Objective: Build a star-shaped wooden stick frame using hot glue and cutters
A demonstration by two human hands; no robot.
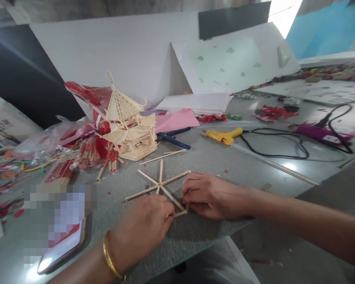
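A six-spoked star of thin wooden sticks (171, 196) lies flat on the table near its front edge. My left hand (146, 219), with a gold bangle on the wrist, is closed over the near spoke. A short wooden stick (181, 213) reaches from its fingers to the end of the lower right spoke. My right hand (211, 196) is pinched at that same corner, where a stick tip shows below its fingers. Its fingertips are partly hidden. Behind the star stands a pagoda-like model (136, 136) built from similar sticks, with a pointed roof.
A yellow glue gun (226, 136) lies behind my right hand, its black cord running to a purple power strip (322, 133). Blue-handled pliers (174, 138) rest beside the model. Bundled sticks (88, 154) and a phone (66, 240) are at left. White boards (115, 51) lean behind.
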